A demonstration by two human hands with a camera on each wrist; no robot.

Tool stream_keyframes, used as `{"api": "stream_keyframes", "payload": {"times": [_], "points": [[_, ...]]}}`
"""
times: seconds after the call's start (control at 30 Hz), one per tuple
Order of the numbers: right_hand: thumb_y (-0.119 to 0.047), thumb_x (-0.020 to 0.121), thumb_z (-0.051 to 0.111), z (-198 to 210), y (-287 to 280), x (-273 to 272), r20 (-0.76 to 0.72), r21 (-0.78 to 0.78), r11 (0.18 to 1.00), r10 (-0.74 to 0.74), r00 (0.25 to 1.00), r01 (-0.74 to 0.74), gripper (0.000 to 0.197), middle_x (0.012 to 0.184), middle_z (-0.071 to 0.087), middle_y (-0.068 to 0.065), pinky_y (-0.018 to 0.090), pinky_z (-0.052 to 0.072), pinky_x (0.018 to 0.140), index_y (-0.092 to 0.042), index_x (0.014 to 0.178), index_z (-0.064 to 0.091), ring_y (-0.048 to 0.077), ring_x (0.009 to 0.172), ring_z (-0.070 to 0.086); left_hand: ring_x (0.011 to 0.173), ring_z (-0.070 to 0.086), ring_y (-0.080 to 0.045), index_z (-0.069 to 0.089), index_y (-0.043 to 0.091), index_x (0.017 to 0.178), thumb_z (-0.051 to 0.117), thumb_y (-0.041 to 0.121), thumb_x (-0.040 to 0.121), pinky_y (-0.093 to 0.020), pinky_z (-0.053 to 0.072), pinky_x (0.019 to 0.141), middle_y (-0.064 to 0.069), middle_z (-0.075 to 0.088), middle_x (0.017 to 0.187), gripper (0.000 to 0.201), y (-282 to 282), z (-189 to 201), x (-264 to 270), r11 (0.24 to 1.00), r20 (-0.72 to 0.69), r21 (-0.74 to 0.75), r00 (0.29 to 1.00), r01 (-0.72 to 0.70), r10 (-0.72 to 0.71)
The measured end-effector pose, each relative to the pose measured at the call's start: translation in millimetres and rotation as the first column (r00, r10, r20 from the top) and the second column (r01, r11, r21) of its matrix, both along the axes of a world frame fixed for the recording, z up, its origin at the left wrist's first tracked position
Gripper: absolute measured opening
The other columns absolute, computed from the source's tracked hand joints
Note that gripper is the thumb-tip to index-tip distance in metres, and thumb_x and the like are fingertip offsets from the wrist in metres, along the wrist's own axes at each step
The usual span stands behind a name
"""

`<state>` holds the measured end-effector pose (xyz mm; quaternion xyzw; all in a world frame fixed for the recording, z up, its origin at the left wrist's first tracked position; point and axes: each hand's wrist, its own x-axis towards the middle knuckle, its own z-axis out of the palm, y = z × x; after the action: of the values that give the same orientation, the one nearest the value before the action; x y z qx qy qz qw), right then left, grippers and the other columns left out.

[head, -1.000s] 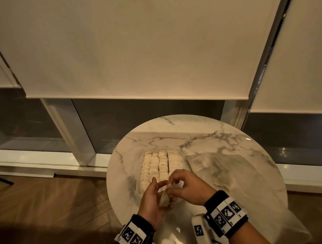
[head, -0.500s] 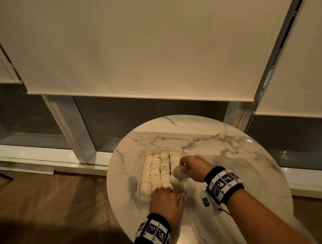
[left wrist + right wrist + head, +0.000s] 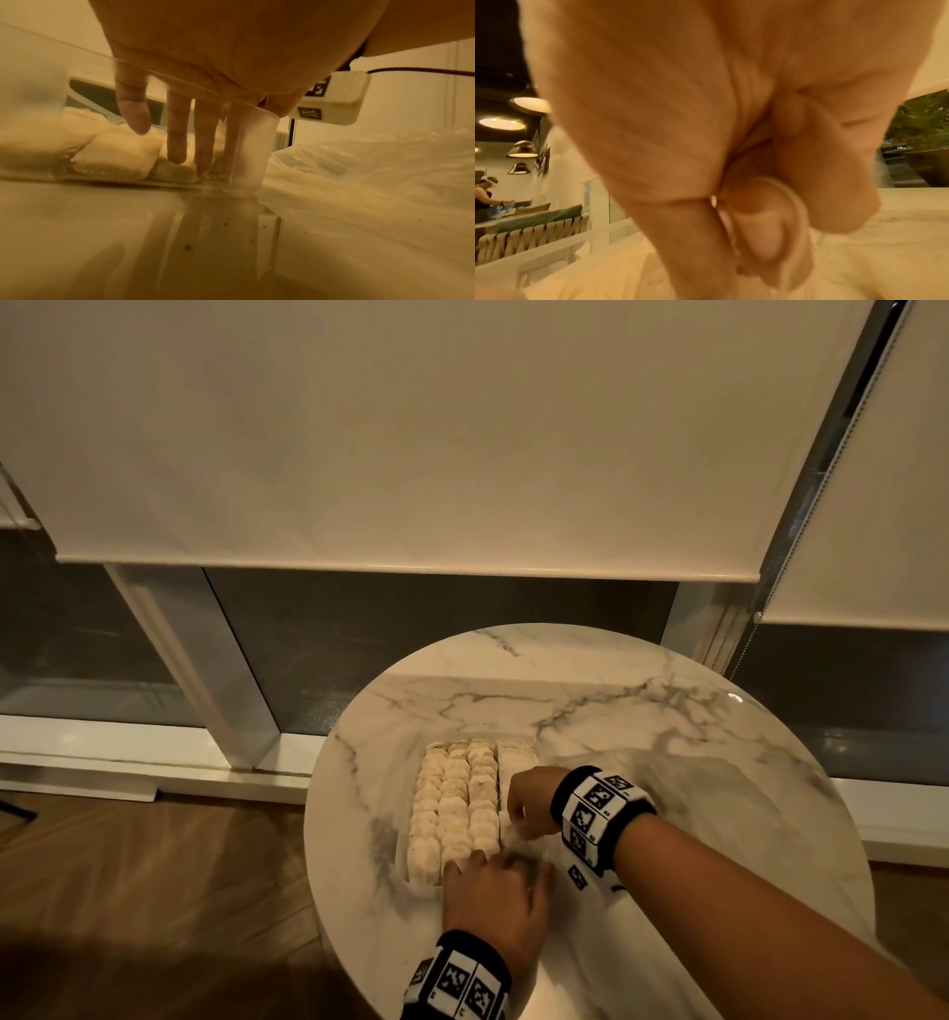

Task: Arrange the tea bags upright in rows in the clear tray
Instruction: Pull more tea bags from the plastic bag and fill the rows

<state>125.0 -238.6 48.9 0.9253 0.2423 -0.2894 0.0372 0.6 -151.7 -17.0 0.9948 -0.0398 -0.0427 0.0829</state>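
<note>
Sitting on a round marble table (image 3: 590,711), a clear tray (image 3: 403,852) holds rows of pale tea bags (image 3: 457,793) standing upright, packed tightly side by side. Three rows at the tray's left run full from its far end to its near end; a fourth row at the tray's right is filled only at the far end. The left hand (image 3: 495,898) rests at the tray's near end with its fingers (image 3: 177,130) straight and spread, reaching down inside the near wall, fingertips close to the tray floor beside the nearest bags. It grips nothing. The right hand (image 3: 531,801) is over the tray's right row, fingers curled, pinching a single tea bag (image 3: 793,241) between thumb and fingers; the bag is low in the partly filled row, and whether it touches the tray floor cannot be told. A crumpled clear plastic bag (image 3: 719,793) lies on the table just right of the tray. Both wrists wear black bands with square printed markers. Behind the table hang pale roller blinds (image 3: 411,454) over dark windows
</note>
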Motion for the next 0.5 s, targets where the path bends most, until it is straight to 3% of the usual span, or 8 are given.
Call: {"api": "stream_keyframes", "payload": {"times": [0.1,0.2,0.5], "points": [[-0.017,0.089,0.069,-1.5,4.6,0.6,0.061,-0.017,1.000,-0.022,0.998,0.023,0.028,0.119,0.069,0.010,0.030,0.048,0.079,-0.011,0.117,0.069,0.027,0.109,0.064,0.116,0.053,-0.023,0.060,0.030,0.126,0.016,0.058,0.098,-0.044,0.031,0.093,0.005,0.064,0.126,0.059,0.6,1.2,-0.7,1.000,0.002,-0.013,1.000,-0.002,0.002],[-0.014,0.092,0.063,-3.2,5.2,0.6,0.136,0.016,0.999,-0.034,0.990,0.033,0.031,0.123,0.066,0.015,0.034,0.050,0.086,-0.007,0.122,0.065,0.031,0.112,0.063,0.116,0.053,-0.022,0.057,0.032,0.130,0.017,0.058,0.098,-0.043,0.032,0.093,0.005,0.063,0.128,0.057,0.9,1.8,-0.8,1.000,-0.007,-0.026,1.000,0.003,-0.004],[-0.018,0.088,0.066,-1.8,-3.7,-2.4,0.262,0.068,0.995,-0.085,0.961,0.070,0.028,0.118,0.067,0.005,0.035,0.053,0.088,-0.018,0.115,0.065,0.026,0.108,0.064,0.115,0.051,-0.019,0.047,0.031,0.134,0.020,0.058,0.097,-0.043,0.035,0.098,0.004,0.056,0.126,0.053,-0.2,6.0,0.1,0.997,-0.043,-0.069,0.999,-0.028,0.025]]}}
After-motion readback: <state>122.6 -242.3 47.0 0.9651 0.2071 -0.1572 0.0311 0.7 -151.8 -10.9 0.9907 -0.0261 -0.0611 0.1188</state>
